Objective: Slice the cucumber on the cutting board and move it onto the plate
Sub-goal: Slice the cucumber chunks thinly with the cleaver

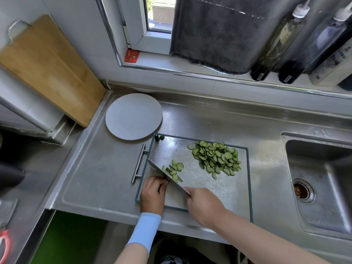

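A steel cutting board [207, 187] with a dark rim lies on the counter. A large pile of half-moon cucumber slices [216, 159] sits at its far right. A few fresh slices [174, 169] lie beside the knife blade [163, 173]. My right hand [204, 205] grips the knife handle, blade angled to the far left. My left hand [153, 193] is curled against the blade's left side, and whatever it holds is hidden. Two cucumber ends [159, 138] rest at the board's far left corner. The white plate [133, 116] stands bare beyond the board.
A sink [320, 178] with a drain is on the right. A wooden board [47, 67] leans on the wall at left. Bottles [304, 44] and a dark cloth [219, 35] stand on the windowsill. The board's bar handle [139, 163] sticks out left.
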`<control>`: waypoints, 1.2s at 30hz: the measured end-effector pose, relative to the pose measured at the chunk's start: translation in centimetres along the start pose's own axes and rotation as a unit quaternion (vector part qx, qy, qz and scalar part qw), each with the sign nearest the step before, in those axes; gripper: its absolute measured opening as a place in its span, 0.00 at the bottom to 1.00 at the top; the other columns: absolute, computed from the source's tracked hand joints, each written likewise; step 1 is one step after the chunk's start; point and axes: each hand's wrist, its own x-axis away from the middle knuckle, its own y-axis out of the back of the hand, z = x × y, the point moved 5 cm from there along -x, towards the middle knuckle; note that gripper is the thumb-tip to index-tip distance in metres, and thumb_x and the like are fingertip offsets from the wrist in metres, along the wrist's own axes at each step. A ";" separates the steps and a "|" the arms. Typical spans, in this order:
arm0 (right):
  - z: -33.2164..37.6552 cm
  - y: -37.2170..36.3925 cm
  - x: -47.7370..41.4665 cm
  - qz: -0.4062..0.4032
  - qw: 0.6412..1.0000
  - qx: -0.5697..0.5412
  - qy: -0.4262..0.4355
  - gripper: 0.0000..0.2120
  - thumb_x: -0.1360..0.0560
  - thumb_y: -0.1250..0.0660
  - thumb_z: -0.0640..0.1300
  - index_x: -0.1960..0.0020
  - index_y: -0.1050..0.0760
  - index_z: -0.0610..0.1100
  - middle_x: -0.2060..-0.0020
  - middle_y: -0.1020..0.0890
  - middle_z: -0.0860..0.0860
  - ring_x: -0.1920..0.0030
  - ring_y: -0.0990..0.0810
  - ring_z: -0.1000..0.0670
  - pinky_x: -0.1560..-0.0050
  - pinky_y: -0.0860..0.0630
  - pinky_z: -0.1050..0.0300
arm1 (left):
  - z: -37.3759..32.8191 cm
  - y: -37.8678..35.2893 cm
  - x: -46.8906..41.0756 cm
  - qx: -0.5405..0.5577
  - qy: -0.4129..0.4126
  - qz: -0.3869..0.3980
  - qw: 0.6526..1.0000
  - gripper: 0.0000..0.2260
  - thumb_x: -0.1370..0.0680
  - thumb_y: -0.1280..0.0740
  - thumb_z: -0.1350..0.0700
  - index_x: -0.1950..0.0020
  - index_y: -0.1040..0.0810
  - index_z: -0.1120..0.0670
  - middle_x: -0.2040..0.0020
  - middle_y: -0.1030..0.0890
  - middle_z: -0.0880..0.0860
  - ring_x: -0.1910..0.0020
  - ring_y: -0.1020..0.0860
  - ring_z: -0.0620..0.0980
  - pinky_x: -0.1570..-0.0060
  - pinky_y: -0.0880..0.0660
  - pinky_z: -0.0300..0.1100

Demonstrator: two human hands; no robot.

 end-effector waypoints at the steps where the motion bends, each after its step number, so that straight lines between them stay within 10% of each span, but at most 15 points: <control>1: 0.2 0.0 -0.2 0.001 1.000 -0.002 -0.002 0.13 0.21 0.46 0.41 0.59 0.28 0.51 0.70 0.27 0.53 0.68 0.30 0.50 0.66 0.33 0.55 | -0.1 0.0 0.0 0.001 -0.004 -0.002 1.000 0.04 0.25 0.30 0.59 0.59 0.17 0.57 0.58 0.20 0.50 0.56 0.23 0.48 0.53 0.29 0.34; 36: 0.4 0.5 1.1 -0.004 1.000 -0.005 0.001 0.18 0.18 0.45 0.44 0.66 0.36 0.55 0.71 0.29 0.54 0.70 0.33 0.51 0.66 0.34 0.56 | -0.4 0.3 0.1 -0.006 -0.002 0.001 1.000 0.04 0.30 0.26 0.65 0.57 0.17 0.58 0.57 0.20 0.51 0.56 0.23 0.49 0.52 0.29 0.33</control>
